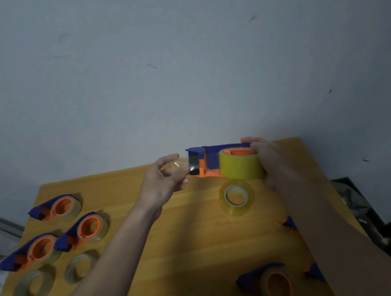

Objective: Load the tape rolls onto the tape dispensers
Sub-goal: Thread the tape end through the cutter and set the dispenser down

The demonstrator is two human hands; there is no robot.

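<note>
A blue-and-orange dispenser point(210, 162) is held above the far edge of the table point(184, 243), with a yellow roll point(240, 168) seated on its orange hub. The right hand point(269, 160) grips the roll end, fingers curled round the roll and frame. The left hand point(165, 180) pinches the clear tape end point(181, 164) drawn out at the cutter end. A loose roll point(236, 197) lies on the table just below the dispenser. At left sit three loaded dispensers point(55, 208), with three bare rolls point(34, 284) nearer the person. Another loaded dispenser point(269, 283) lies at the near right, beside blue parts partly hidden by the right arm.
</note>
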